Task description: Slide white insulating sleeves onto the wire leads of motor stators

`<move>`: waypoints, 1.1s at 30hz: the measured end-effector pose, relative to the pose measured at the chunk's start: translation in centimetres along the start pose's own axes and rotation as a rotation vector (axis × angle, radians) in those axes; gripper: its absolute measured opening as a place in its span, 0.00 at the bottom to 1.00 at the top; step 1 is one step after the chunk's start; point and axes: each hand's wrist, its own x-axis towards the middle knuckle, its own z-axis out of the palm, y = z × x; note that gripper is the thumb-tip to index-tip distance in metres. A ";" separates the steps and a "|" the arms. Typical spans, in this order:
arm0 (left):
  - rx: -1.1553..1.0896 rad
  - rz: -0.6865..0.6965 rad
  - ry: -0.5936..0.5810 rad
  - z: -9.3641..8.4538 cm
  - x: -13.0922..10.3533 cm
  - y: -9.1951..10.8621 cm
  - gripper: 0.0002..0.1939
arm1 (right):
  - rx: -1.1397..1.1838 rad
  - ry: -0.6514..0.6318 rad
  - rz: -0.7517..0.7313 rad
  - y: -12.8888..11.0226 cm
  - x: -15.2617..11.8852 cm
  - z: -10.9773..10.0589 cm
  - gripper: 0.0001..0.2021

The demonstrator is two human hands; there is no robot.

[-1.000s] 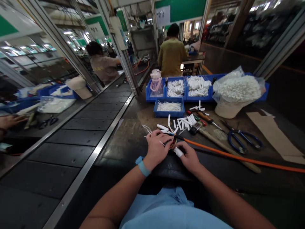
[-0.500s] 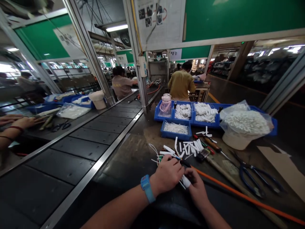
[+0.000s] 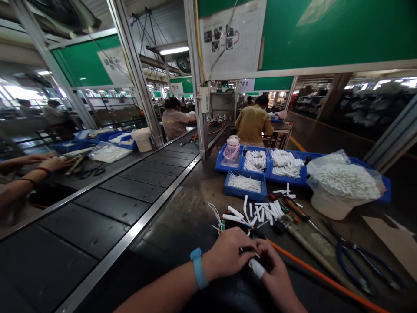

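Note:
My left hand (image 3: pixel 230 252), with a light blue watch (image 3: pixel 199 268) on its wrist, is closed in a pinch. Close against it my right hand (image 3: pixel 276 269) is also closed, its thumb wrapped in white tape (image 3: pixel 256 268). Between the fingertips shows the short end of a thin white wire (image 3: pixel 257 255); the rest is hidden. Just beyond the left hand lies a wire bundle (image 3: pixel 216 214) with white loops, and white sleeves (image 3: pixel 236 213) around some of its leads. Loose white tube pieces (image 3: pixel 269 211) are scattered behind the hands.
Blue bins (image 3: pixel 286 163) hold white tubes, with a smaller tray (image 3: pixel 246 182) in front. A bagged tub (image 3: pixel 347 178) stands right. Screwdriver (image 3: pixel 296 208), brush (image 3: pixel 293 226), orange cable (image 3: pixel 312 265) and blue-handled pliers (image 3: pixel 355 256) lie rightward. A conveyor (image 3: pixel 124 191) runs left; a co-worker's hands (image 3: pixel 48 165) are beyond.
The camera view has shifted, so the bench appears lower and further right. My left hand has drawn back from the wire bundle, and both hands' fingertips now meet closer together.

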 end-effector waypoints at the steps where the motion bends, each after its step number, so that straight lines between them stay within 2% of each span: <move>1: 0.010 -0.009 0.005 0.2 0.0 -0.1 0.05 | -0.066 -0.026 0.006 -0.3 0.0 -0.2 0.08; 5: 0.112 0.026 0.012 0.7 0.0 -0.3 0.07 | -0.302 -0.096 0.079 -1.2 0.5 -0.9 0.10; 8: 0.175 0.072 0.073 0.8 0.0 -0.4 0.07 | -0.354 -0.099 0.059 -1.2 0.7 -1.0 0.13; 11: 0.230 0.059 0.144 0.7 -0.2 -0.5 0.05 | -0.370 -0.082 0.015 -0.9 -0.1 -1.0 0.12; 13: 0.272 0.028 0.153 0.7 -0.5 -0.7 0.06 | -0.382 -0.064 -0.049 -1.0 -0.9 -1.2 0.10; 15: 0.301 -0.024 0.151 0.7 -0.8 -0.9 0.10 | -0.380 -0.098 -0.135 -1.4 -1.4 -1.5 0.09; 17: 0.323 -0.066 0.105 0.9 -1.2 -1.3 0.17 | -0.376 -0.142 -0.209 -2.2 -1.4 -2.0 0.10; 19: 0.357 -0.086 0.031 1.0 -1.4 -1.7 0.19 | -0.422 -0.145 -0.271 -3.1 -0.7 -2.5 0.10; 21: 0.392 -0.085 -0.021 1.2 -1.5 -2.1 0.16 | -0.572 -0.145 -0.343 -3.9 0.6 -2.8 0.09; 24: 0.431 -0.074 -0.027 1.4 -1.4 -2.4 0.14 | -0.905 -0.309 -0.468 -4.5 3.1 -2.4 0.17; 26: 0.459 -0.061 -0.035 1.5 -1.3 -2.4 0.13 | -1.086 -0.410 -0.555 -4.6 5.1 -1.7 0.11; 29: 0.495 -0.040 -0.042 1.6 -1.2 -2.4 0.17 | -1.258 -0.434 -0.688 -4.4 7.4 -1.0 0.06; 31: 0.504 -0.024 -0.044 1.6 -1.1 -2.3 0.21 | -1.315 -0.432 -0.779 -4.1 7.8 -1.2 0.06; 33: 0.505 -0.025 -0.051 1.6 -1.0 -2.3 0.21 | -1.323 -0.435 -0.901 -3.5 6.8 -2.3 0.07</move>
